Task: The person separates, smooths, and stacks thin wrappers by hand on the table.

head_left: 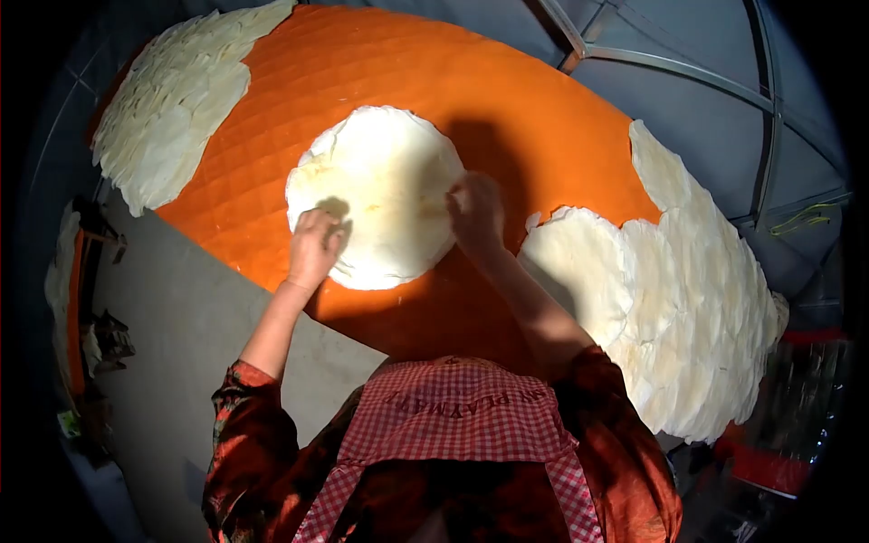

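A pile of thin, pale round flatbread (385,195) lies on an orange quilted cloth (561,109) in front of me. My left hand (314,246) is at its lower left edge, fingers curled in and closed on the rim. At the right edge of the same flatbread is my right hand (475,213), with its fingers bent together against the rim. Both hands cast shadows on or beside the bread. The exact fingertip contact is partly hidden.
Many overlapping flatbread sheets (176,104) cover the far left end of the cloth. Another overlapping spread of sheets (692,308) lies at the right, close to my right forearm. Metal frame bars (683,71) stand behind the cloth. Grey floor (190,299) shows at lower left.
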Tool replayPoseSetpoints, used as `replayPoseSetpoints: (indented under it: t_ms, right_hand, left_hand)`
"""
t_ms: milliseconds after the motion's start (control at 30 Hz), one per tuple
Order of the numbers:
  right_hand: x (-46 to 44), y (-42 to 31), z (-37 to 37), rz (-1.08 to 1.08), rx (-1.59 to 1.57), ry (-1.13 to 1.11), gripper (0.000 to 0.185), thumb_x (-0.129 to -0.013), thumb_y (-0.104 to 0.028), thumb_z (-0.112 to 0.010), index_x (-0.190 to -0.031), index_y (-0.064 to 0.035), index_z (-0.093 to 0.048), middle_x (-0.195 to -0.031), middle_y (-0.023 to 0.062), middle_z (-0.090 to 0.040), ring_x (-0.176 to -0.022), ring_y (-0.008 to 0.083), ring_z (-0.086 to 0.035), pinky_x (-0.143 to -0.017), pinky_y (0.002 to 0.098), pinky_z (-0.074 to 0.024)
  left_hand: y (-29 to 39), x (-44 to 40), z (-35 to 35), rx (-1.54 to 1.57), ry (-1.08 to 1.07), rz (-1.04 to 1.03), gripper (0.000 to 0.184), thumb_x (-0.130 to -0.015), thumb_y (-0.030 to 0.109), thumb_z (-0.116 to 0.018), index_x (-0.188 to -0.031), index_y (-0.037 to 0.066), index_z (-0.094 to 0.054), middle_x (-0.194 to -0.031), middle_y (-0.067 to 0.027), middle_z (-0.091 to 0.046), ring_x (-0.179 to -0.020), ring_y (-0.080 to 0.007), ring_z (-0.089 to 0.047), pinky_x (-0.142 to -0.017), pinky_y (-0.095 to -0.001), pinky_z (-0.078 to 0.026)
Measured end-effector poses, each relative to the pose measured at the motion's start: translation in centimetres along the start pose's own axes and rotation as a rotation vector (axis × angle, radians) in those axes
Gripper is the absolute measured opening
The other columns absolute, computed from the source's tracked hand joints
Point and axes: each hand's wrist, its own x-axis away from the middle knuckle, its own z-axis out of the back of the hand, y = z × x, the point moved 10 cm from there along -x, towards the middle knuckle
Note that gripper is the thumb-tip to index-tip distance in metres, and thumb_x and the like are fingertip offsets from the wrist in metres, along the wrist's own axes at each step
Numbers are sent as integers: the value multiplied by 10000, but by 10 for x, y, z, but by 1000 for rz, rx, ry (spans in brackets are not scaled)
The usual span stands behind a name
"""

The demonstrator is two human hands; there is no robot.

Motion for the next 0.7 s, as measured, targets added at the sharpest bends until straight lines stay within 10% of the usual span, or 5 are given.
replayPoseSetpoints:
  t_ms: [400, 600, 700]
  right_hand:
    - [72, -22, -118, 390, 72, -375, 685, -672, -537, -708, -1175, -81, -619, -1321, 210, -427, -1161, 426, -393, -966, 609, -276]
    - [71, -25, -127, 428, 204, -331, 722, -712, -665, -603, -1171, -108, -635, -1325, 186, -474, -1184, 424, -424, -965, 619, -285]
    - [71, -19, -132, 371, 237, -409, 734, -700, -669, -616, -1197, -128, -616, -1339, 180, -471, -1231, 418, -401, -975, 652, -267]
  left_hand:
    - [-22, -9, -56, 169, -219, 74, 262, -815, 2, -586, -1072, -20, -628, -1157, -213, -594, -1083, -396, -554, -917, -393, -480]
    - [-82, -51, -103, -473, -529, -226, 715, -923, 454, -494, -1436, -8, -304, -1553, -159, -193, -1447, -298, -147, -1150, -499, -154]
    - [-104, -76, -101, -448, -390, -264, 721, -898, 488, -511, -1414, 8, -360, -1537, -162, -241, -1432, -327, -196, -1116, -520, -216]
